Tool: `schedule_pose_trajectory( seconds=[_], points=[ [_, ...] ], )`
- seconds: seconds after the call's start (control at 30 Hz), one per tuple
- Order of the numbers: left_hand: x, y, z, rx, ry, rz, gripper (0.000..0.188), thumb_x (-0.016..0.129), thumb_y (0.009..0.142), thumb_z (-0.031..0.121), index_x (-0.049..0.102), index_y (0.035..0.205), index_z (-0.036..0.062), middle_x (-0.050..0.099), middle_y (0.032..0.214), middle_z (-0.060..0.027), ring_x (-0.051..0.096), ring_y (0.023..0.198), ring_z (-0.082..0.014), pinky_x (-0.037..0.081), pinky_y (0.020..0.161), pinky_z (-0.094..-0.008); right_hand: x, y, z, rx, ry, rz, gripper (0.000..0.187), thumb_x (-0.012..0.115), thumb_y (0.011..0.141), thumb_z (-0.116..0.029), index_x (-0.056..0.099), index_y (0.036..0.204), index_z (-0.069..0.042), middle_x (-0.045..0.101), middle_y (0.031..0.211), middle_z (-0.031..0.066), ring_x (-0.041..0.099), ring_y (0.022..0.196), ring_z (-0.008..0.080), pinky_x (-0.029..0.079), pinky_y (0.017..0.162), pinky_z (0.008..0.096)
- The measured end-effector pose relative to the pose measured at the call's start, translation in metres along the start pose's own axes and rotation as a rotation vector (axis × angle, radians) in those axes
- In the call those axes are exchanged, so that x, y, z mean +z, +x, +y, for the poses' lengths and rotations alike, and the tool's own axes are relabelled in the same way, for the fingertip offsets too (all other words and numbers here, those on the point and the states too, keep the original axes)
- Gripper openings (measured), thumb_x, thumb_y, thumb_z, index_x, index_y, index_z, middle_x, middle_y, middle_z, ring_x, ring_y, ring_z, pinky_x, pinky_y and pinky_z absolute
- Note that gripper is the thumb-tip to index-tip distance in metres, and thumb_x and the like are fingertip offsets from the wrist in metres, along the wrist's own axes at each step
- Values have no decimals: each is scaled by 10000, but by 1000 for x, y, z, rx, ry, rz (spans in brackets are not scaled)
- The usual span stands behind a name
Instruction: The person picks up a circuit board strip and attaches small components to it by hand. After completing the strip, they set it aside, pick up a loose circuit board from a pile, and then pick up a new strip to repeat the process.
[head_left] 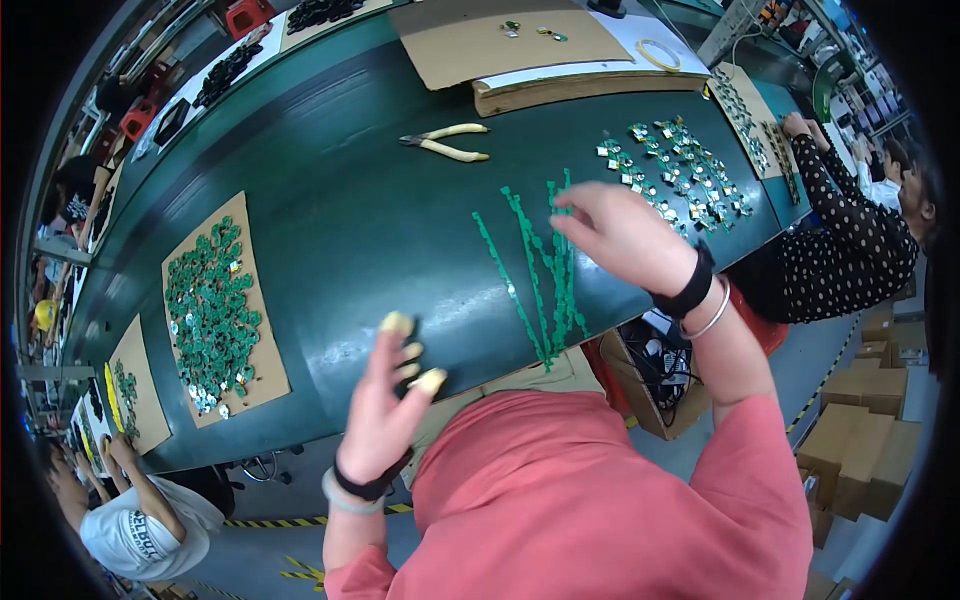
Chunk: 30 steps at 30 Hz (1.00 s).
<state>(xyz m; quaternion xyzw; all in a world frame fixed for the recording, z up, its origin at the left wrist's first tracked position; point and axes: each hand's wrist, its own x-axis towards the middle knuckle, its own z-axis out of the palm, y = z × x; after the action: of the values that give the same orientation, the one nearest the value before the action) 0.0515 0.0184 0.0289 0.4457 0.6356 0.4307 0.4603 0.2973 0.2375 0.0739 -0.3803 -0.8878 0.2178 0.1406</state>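
Note:
My left hand (388, 390) is open above the table's near edge, its fingers spread and tipped with pale yellow finger covers. It holds nothing. My right hand (625, 235) hangs over several thin green strips (530, 262), which look like circuit-board frame pieces. Its thumb and forefinger are bent with a gap between them; the other fingers are partly hidden, and nothing shows in its grip. Beyond the strips lie diagonal cutters (450, 142) with pale yellow handles. Small green circuit boards (212, 310) cover a cardboard sheet on the left. Boards with silvery parts (680, 170) are spread at the right.
Across the green table (340, 230), a cardboard stack (570, 92) bears a few small pieces and a yellow ring (658, 55). Co-workers sit at the left (140, 525) and right (840, 240). A box of black cables (655, 375) stands below the edge.

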Motion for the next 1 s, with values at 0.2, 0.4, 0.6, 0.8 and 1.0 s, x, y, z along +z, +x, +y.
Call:
schedule_pose_trajectory(
  seconds=[0.2,0.4,0.6,0.8,1.0],
  points=[
    [95,55,-7,114,84,-67,702,612,891,22,233,1483,-3,443,1405,-145,512,1063,-172,454,924,-282,52,-62,20,217,-114,103,393,633,894,-265,583,1160,20,614,938,211,619,802,403,509,700,447],
    [149,69,-5,105,-185,-95,677,551,903,-22,217,1491,7,414,1428,-149,503,1123,-181,444,956,-292,73,-66,9,214,24,133,418,626,897,-228,543,1225,17,579,945,210,610,807,403,504,704,460],
    [135,69,-1,4,-434,-41,641,463,912,-70,219,1496,28,385,1448,-163,476,1221,-209,412,1023,-321,58,-76,19,211,121,127,420,637,887,-187,539,1230,36,565,917,193,604,795,381,498,691,451],
    [131,67,-3,-9,-379,-101,630,442,913,-71,230,1495,40,383,1450,-169,473,1242,-225,405,1036,-330,63,-79,13,109,102,147,437,658,868,-176,540,1224,48,561,915,181,603,776,362,496,676,431],
    [133,66,1,-9,-377,-130,633,445,910,-74,234,1495,40,385,1449,-168,483,1231,-220,413,1027,-326,47,-76,26,97,227,84,348,658,865,-162,598,1156,19,600,881,167,619,769,331,504,684,403]
  ],
)
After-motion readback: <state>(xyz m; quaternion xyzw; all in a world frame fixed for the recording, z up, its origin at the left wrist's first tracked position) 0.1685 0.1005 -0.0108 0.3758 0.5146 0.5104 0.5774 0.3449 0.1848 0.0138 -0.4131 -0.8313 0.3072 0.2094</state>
